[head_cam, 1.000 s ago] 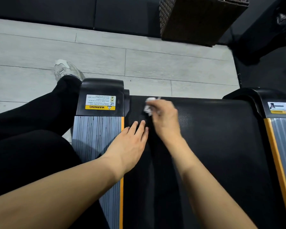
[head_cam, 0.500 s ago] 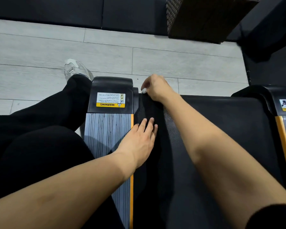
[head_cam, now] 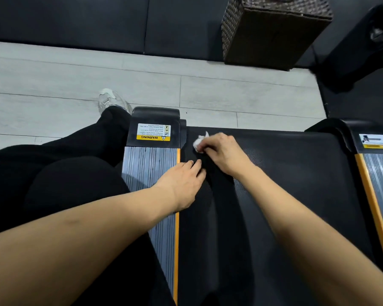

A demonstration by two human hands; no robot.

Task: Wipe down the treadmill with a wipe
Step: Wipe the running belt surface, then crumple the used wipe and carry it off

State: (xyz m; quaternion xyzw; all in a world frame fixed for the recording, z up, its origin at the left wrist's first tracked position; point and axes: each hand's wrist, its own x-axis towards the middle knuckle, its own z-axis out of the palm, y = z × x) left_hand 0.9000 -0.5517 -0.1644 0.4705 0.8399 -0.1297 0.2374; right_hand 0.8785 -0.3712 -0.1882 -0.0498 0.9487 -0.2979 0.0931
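Already the right hand point(head_cam: 219, 151) pinches the small crumpled white wipe point(head_cam: 199, 142) on the black textured treadmill belt point(head_cam: 296, 173), whose long unwiped stretch runs back towards the person, while the flat, straight-fingered left hand point(head_cam: 184, 182) braces just beside it.

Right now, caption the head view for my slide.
Right hand presses a crumpled white wipe onto the treadmill belt while the left hand rests flat at the belt's edge.

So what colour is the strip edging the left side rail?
Orange strip, seen clearest in the head view.
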